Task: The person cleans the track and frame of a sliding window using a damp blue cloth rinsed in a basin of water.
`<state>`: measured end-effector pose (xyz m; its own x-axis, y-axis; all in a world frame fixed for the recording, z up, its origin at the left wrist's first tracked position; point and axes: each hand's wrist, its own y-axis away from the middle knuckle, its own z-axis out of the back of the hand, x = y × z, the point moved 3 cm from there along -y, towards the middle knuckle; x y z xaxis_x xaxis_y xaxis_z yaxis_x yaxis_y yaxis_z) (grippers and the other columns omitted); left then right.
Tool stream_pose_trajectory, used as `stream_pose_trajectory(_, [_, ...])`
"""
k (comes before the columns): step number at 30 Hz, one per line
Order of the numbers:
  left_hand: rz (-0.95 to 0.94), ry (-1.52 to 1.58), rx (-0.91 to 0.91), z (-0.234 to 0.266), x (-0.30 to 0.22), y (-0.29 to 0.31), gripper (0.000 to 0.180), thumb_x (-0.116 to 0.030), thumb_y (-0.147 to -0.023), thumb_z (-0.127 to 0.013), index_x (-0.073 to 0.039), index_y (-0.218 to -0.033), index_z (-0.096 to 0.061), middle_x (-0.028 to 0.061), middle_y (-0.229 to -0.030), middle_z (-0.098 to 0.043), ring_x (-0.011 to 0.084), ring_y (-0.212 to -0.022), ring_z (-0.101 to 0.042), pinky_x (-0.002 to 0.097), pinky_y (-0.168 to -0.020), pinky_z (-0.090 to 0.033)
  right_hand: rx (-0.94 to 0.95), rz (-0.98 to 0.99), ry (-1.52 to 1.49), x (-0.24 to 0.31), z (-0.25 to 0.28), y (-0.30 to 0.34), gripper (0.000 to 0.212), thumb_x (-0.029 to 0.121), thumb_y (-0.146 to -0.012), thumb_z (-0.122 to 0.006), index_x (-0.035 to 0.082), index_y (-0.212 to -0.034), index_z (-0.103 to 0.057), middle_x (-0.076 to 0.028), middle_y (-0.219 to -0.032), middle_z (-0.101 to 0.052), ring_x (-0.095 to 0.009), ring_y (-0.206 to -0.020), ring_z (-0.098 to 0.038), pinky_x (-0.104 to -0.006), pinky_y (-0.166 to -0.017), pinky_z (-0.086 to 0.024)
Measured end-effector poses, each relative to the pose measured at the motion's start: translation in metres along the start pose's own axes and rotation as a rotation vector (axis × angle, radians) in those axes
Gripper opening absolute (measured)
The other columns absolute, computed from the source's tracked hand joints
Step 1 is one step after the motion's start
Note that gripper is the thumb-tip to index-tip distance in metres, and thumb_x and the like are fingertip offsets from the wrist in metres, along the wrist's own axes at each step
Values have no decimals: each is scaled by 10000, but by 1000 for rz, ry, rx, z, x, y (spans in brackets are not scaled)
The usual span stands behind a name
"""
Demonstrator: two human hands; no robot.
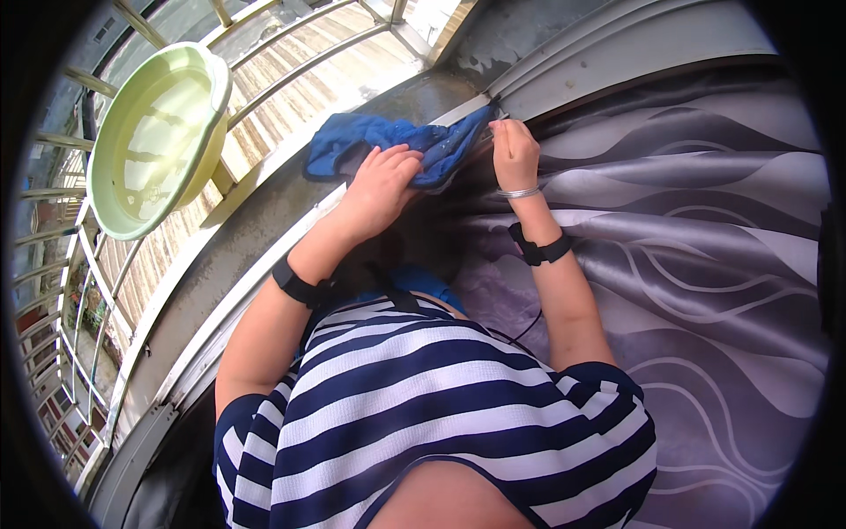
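A blue cloth [449, 145], bunched and flecked with pale specks, lies across the window track. My left hand [384, 183] presses on its near edge, fingers together and curled over the fabric. Beside the cloth's right tip, my right hand [515, 153] is closed in a pinch at the track, close to the end of the sliding window frame [564, 79]. A small pale tip shows above those fingers, too little of it to name. A dark band sits on each wrist, and a silver bangle is on the right one.
At the left, a light green basin [99, 167] with water in it leans by the metal railing [66, 141]. Grey and purple patterned curtain [705, 256] hangs close on my right. The dark stone sill [233, 256] looks wet and stained.
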<state>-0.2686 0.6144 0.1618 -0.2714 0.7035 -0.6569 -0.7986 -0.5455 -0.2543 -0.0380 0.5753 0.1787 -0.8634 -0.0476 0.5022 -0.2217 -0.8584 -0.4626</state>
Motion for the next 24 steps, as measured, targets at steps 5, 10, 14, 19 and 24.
stream_pose_trajectory(5, [2,-46,-1,-2,-4,-2,282,-53,-787,-641,-36,-1043,-525,119,-1295,-521,332,-1278,-413,531,-1062,-316,18,154,-49,9,4,5,177,91,-918,-497,-23,-792,-547,-187,-769,-550,-374,-740,-531,-439,-682,-433])
stream_pose_trajectory(10, [0,-56,11,-2,-4,-3,288,-51,-782,-644,-35,-1044,-526,112,-1300,-520,334,-1282,-409,529,-1063,-315,60,204,363,4,-12,0,113,63,-857,-497,2,-766,-525,-176,-812,-538,-356,-787,-517,-425,-716,-448])
stream_pose_trajectory(14, [16,-51,15,-2,-4,-3,285,-56,-785,-644,-36,-1043,-525,109,-1303,-519,332,-1286,-406,532,-1063,-313,136,147,535,17,-19,-5,101,43,-793,-465,1,-755,-549,-173,-809,-555,-346,-804,-538,-405,-744,-470])
stream_pose_trajectory(19, [14,-60,21,-4,-4,-3,278,-62,-789,-644,-40,-1039,-526,109,-1301,-520,331,-1286,-406,539,-1059,-315,81,186,417,10,-11,-15,104,55,-833,-497,6,-747,-528,-174,-771,-547,-355,-780,-538,-418,-713,-454])
stream_pose_trajectory(24, [6,-59,14,-4,-5,-3,279,-58,-786,-645,-40,-1037,-525,107,-1301,-519,331,-1285,-405,544,-1059,-312,86,291,224,0,-3,-4,178,104,-885,-544,13,-743,-487,-167,-761,-511,-355,-764,-509,-436,-689,-428])
